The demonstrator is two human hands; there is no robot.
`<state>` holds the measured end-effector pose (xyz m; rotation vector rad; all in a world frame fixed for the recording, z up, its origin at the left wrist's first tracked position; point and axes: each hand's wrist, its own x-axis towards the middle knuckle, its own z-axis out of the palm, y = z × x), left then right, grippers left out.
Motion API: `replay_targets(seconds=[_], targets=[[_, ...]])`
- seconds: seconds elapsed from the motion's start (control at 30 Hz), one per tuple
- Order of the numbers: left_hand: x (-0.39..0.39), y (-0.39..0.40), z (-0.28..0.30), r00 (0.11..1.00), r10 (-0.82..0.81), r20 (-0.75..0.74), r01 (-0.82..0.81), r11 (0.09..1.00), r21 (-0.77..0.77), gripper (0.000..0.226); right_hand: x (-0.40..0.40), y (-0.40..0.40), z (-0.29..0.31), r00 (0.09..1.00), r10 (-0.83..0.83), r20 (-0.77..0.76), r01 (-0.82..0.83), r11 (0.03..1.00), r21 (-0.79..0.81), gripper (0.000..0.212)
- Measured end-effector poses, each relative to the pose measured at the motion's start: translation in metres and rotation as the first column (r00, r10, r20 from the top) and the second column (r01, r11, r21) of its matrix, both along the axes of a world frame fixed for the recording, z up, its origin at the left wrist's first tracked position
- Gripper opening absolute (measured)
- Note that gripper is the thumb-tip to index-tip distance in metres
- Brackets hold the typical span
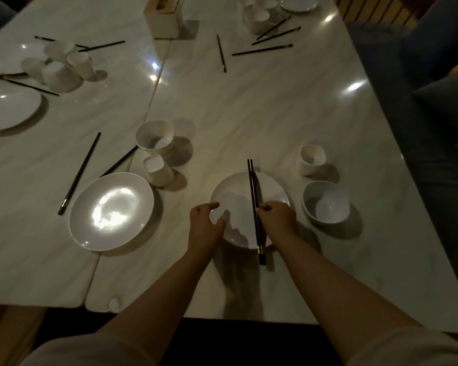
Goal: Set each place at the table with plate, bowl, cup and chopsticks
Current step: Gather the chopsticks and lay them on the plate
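Right hand (276,217): fingers pinched around the pair of dark chopsticks (255,207).
Left hand (205,225): fingers loosely curled, nothing held.
Chopsticks: laid parallel across the round white plate (230,199), ends overhanging both rims.
Room: bare marble tabletop (249,107) beyond the fingertips; white bowl (325,202) and white cup (311,159) right of the knuckles.
Writing: none legible.

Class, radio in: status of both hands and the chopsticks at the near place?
Right hand grip shut on chopsticks, laid across plate. Left hand open at plate edge. Bowl, cup alongside, nothing blocking.

Chopsticks (254,204) across plate (233,191), bowl (325,202) right
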<state>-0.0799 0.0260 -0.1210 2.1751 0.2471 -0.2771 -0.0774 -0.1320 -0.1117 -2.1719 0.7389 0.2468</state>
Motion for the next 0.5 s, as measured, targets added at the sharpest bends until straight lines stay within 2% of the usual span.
replay_targets(seconds=[0.13, 0.23, 0.5], targets=[[0.001, 0.001, -0.003, 1.0, -0.001, 0.001, 0.001, 1.0, 0.006, 0.043, -0.001, 0.005, 0.004, 1.0, 0.009, 0.017, -0.011, 0.997, 0.079, 0.022], [0.001, 0.001, -0.003, 1.0, 0.003, -0.011, -0.003, 1.0, -0.004, 0.044, 0.0, 0.009, 0.006, 1.0, 0.028, 0.001, -0.028, 0.997, 0.072, 0.028], [0.002, 0.002, 0.001, 1.0, 0.001, -0.018, -0.001, 1.0, 0.0, 0.044, 0.004, 0.015, 0.002, 0.999, 0.029, -0.025, -0.026, 0.995, 0.092, 0.026]])
